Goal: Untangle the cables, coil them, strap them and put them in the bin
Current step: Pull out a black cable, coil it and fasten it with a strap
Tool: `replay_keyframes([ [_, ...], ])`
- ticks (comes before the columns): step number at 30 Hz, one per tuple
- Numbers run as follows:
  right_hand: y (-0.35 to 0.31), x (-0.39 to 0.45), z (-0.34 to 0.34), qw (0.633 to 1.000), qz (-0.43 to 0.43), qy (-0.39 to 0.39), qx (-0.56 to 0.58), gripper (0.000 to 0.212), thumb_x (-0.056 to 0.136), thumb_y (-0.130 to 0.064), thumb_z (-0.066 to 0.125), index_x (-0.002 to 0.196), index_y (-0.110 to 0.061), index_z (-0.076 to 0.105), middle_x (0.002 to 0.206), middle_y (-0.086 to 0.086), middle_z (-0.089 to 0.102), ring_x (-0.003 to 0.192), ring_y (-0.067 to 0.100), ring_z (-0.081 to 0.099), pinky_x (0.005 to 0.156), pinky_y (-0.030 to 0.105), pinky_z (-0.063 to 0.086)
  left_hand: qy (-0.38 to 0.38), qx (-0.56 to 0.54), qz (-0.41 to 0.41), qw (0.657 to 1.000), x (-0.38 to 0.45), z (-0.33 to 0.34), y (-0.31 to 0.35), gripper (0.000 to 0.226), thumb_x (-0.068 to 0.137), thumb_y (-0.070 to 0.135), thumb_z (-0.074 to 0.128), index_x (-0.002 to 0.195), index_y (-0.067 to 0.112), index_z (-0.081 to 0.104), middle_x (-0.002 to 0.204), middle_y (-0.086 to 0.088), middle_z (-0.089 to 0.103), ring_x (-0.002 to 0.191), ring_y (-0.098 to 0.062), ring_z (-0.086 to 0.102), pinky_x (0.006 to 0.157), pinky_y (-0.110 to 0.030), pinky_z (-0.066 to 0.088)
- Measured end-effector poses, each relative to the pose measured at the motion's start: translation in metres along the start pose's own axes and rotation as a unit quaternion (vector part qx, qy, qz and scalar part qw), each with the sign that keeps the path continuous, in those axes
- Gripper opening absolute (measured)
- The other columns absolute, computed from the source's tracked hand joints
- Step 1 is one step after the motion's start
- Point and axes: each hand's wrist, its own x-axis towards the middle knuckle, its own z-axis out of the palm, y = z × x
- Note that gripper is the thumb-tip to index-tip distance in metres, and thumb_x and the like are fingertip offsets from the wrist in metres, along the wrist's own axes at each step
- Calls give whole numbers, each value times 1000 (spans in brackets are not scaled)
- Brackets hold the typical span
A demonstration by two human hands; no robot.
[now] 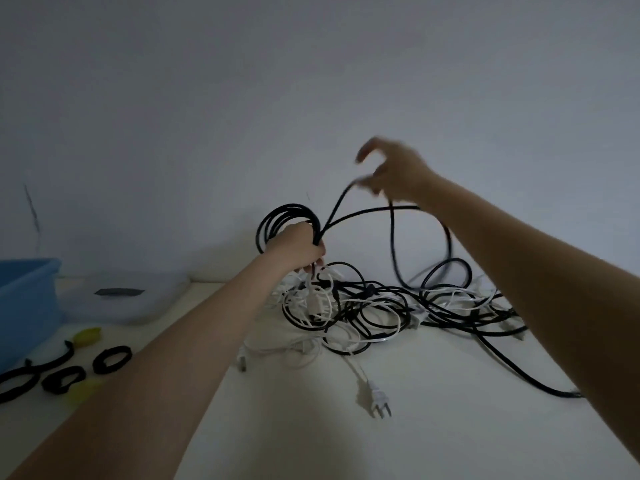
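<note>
Pale wall rises behind a white table (433, 393). At nine o'clock sits a blue bin (24, 303), with black straps (112, 358) lying just beside it at eight o'clock. Left hand (298, 249), arm stretched forward, grips a black coil (277, 220) raised above the tangled cables (381, 306) at centre. From the coil a black cable (337, 206) climbs toward one o'clock, where the right hand (394, 171), blurred and raised highest, pinches it with curled fingers.
</note>
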Motion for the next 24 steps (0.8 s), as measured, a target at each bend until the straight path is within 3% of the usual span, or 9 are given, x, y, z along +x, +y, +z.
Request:
replay_keyframes([
  [4, 2, 19, -55, 925, 81, 372, 6, 9, 87, -17, 56, 88, -24, 51, 104, 5, 63, 99, 22, 57, 85, 28, 38, 62, 104, -45, 992, 0, -5, -14, 27, 95, 23, 47, 73, 10, 55, 62, 0, 56, 65, -21, 58, 58, -27, 44],
  [7, 7, 22, -88, 870, 105, 471, 98, 23, 93, -12, 47, 78, -23, 34, 80, -11, 45, 85, 20, 60, 70, 28, 49, 58, 95, -87, 990, 0, -13, -32, 28, 94, 21, 50, 69, 12, 58, 67, -1, 64, 64, -20, 60, 60, -27, 45],
  [9, 17, 26, -83, 899, 136, 413, 58, 11, 90, -8, 49, 88, -16, 42, 80, -6, 49, 82, 26, 64, 62, 33, 54, 56, 7, -107, 993, 2, -19, -37, 27, 93, 19, 51, 71, 11, 63, 80, -8, 72, 64, -21, 64, 61, -27, 49],
  [11, 27, 29, -61, 950, 199, 239, -32, 10, 85, -4, 54, 95, -5, 55, 82, 6, 66, 73, 28, 70, 58, 36, 58, 62, -68, -105, 990, 4, -24, -30, 27, 93, 15, 52, 72, 7, 67, 76, -9, 70, 51, -13, 59, 47, -20, 45],
  [14, 20, 14, -27, 958, 271, -25, -85, 18, 85, -7, 64, 100, 3, 59, 87, 16, 68, 54, 25, 68, 42, 29, 55, 39, -84, -63, 994, 1, -33, -7, 23, 94, 14, 53, 80, 2, 68, 66, -1, 63, 36, -3, 51, 37, -16, 39],
  [17, 1, 5, 0, 974, 174, -143, -15, 49, 87, -8, 63, 132, -7, 44, 137, 16, 46, 78, 29, 67, 58, 31, 57, 6, -79, 8, 997, -3, -39, 13, 20, 95, 14, 52, 88, 1, 64, 63, 3, 63, 36, -3, 47, 35, -16, 38],
  [19, -11, 1, 10, 967, 94, -235, 28, 67, 85, -10, 66, 143, -17, 31, 148, 8, 32, 78, 23, 66, 54, 23, 53, -7, -65, 53, 996, -6, -41, 27, 22, 96, 16, 51, 80, 4, 63, 48, 8, 59, 33, -3, 45, 35, -15, 36],
  [22, -14, -4, 23, 948, 80, -306, -26, 44, 86, -6, 64, 127, -10, 46, 118, 10, 57, 70, 20, 67, 49, 19, 52, -2, -27, 92, 995, -12, -44, 46, 30, 96, 22, 53, 67, 15, 56, 33, 16, 50, 29, 1, 44, 37, -14, 36],
  [24, -8, -4, 26, 964, 84, -245, -63, 10, 88, -5, 60, 98, -2, 59, 83, 10, 63, 54, 14, 65, 44, 16, 49, 1, -30, 105, 994, -13, -46, 51, 25, 94, 21, 54, 70, 15, 58, 35, 17, 51, 30, 2, 44, 38, -15, 37],
])
